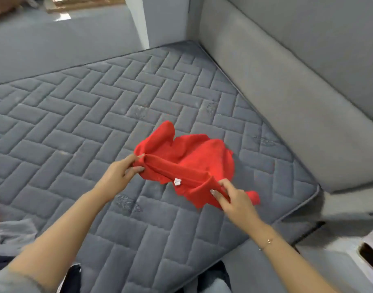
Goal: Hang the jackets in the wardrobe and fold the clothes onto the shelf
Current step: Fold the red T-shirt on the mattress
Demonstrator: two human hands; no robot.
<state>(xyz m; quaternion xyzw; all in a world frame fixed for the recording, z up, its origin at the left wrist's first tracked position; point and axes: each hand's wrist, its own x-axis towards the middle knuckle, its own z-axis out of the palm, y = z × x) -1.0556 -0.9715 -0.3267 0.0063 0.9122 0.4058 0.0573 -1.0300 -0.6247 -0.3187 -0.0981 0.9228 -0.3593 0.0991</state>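
The red garment (pixel 187 163) is pinched at both ends by left hand (pixel 122 174) and right hand (pixel 234 197); it should be pulled taut and laid flat on the mattress (pixel 75 123) before folding.

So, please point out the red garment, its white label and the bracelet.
red garment (pixel 194 157), head view, middle of the cloth.
white label (pixel 177 181), head view, its centre.
bracelet (pixel 268 241), head view, charm on right wrist.

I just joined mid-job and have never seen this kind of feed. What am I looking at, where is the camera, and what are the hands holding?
There is no robot here. One wide-angle camera sits on a person's head, looking forward and down. The left hand and right hand each pinch an edge of a crumpled red garment with a small white tag, above a grey quilted mattress. A padded headboard runs along the right. Grey cloth lies at the lower left.
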